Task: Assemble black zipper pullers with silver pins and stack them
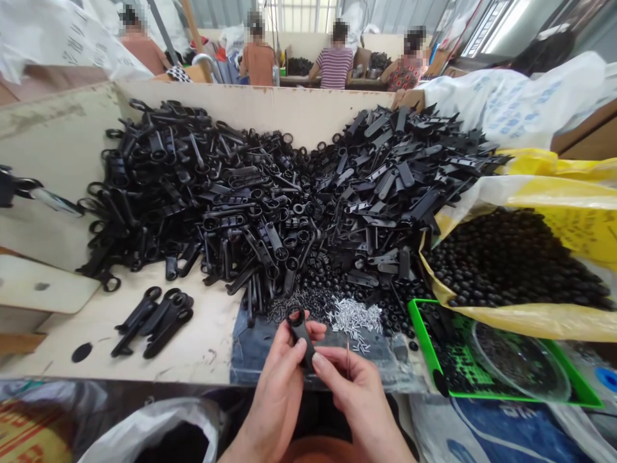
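My left hand [282,370] is closed round a black plastic piece with a ring end [299,328], holding it upright above the table's near edge. My right hand [354,386] pinches the lower part of the same piece, and a thin pin [348,359] sticks up between its fingers. Just beyond my hands lie a heap of small silver pins [354,316] and a scatter of small black beads [322,273]. A large pile of black plastic pieces [270,193] fills the table behind them.
Several loose black pieces [154,318] lie at the left front. A yellow bag of black beads [515,263] sits at right above a green tray [501,366] holding a clear bowl. A wooden wall [270,109] backs the table. Several people sit beyond it; a white-sleeved arm [501,99] reaches in.
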### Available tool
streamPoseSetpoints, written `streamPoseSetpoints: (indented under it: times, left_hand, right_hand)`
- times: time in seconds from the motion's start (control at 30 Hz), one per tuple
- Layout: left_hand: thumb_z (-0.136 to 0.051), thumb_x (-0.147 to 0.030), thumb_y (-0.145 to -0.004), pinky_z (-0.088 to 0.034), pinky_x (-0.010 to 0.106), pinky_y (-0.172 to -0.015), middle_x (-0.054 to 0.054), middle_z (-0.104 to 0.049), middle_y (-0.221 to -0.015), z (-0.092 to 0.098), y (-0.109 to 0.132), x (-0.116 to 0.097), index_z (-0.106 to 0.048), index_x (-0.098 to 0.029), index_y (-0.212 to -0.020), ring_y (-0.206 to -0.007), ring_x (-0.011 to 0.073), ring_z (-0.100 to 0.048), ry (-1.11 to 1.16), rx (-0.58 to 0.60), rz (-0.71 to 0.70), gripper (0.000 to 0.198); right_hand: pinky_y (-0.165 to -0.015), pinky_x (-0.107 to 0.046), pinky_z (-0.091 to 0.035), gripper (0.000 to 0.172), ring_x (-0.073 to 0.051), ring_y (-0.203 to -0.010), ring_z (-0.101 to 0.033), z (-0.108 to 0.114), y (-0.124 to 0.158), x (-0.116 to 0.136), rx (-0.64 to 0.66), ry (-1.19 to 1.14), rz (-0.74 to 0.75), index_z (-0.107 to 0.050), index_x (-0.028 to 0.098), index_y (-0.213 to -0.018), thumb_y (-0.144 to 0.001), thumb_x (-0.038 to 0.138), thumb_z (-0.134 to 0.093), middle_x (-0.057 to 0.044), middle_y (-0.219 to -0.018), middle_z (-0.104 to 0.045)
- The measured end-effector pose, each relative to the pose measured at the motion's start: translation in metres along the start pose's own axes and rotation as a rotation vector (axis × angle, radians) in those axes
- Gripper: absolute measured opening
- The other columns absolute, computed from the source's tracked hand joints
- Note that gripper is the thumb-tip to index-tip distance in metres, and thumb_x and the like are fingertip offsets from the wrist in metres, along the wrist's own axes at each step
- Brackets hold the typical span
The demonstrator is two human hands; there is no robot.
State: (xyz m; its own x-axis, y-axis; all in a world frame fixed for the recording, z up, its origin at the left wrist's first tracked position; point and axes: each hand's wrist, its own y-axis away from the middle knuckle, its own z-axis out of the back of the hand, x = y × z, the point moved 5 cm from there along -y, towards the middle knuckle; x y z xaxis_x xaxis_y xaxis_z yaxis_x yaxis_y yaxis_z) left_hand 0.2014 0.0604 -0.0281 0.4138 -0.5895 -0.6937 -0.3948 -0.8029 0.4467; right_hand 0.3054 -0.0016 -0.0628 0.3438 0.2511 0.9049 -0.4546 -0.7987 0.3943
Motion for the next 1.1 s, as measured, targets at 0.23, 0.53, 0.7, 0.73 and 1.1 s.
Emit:
streamPoseSetpoints:
  times: [0.23,0.53,0.7,0.73,1.1]
  left_hand:
    - [-0.083,-0.050,-0.079,-0.050,0.043,-0.102,0.011,-0.074,-0.119,0.004,0.003,0.014,-0.072,-0.021,-0.116,-0.118,0.0294,-0.064,-0.030,-0.080,0.029,0.048]
    - [-0.077,-0.043,-0.086,-0.056,0.028,-0.062,0.004,-0.074,-0.077,0.020,0.006,-0.002,-0.073,-0.017,-0.118,-0.059,0.0160,-0.065,-0.347,0.030,0.050,0.041]
    - [-0.074,-0.041,-0.089,-0.058,0.032,-0.068,0.007,-0.076,-0.087,0.014,0.026,-0.012,-0.069,-0.022,-0.133,-0.065,0.0193,-0.068,-0.415,0.204,0.148,0.048]
    - [-0.074,-0.041,-0.088,-0.058,0.034,-0.072,0.008,-0.076,-0.089,0.016,0.030,-0.012,-0.069,-0.024,-0.134,-0.067,0.0205,-0.069,-0.470,0.190,0.139,0.049]
    - [-0.063,-0.034,-0.096,-0.054,0.034,-0.089,0.009,-0.076,-0.112,0.017,0.026,-0.026,-0.074,-0.026,-0.114,-0.102,0.0267,-0.070,-0.737,0.065,-0.246,0.022]
  right_hand:
    - [-0.049,-0.022,-0.043,0.045,-0.014,-0.056,-0.058,-0.006,0.005,0.009,-0.078,-0.027,0.032,-0.068,0.020,-0.095,-0.072,0.054,-0.086,0.000,-0.068,-0.070]
    - [-0.056,-0.023,-0.042,0.041,-0.012,-0.057,-0.052,0.006,-0.006,0.045,0.142,0.236,0.071,-0.065,0.020,-0.105,-0.085,0.054,-0.076,0.005,-0.067,-0.060]
    - [-0.051,-0.022,-0.037,0.035,-0.009,-0.050,-0.047,-0.012,-0.013,0.055,0.486,0.170,-0.003,-0.062,0.019,-0.083,-0.086,0.051,-0.076,0.007,-0.064,-0.052]
    - [-0.050,-0.023,-0.036,0.034,-0.009,-0.052,-0.047,-0.015,-0.013,0.056,0.494,0.189,0.025,-0.062,0.019,-0.080,-0.086,0.050,-0.076,0.006,-0.067,-0.051]
    - [-0.062,-0.027,-0.044,0.013,-0.017,-0.074,-0.057,-0.021,-0.009,0.069,0.281,0.423,0.502,-0.073,0.021,-0.083,-0.089,0.033,-0.070,-0.003,-0.086,-0.063]
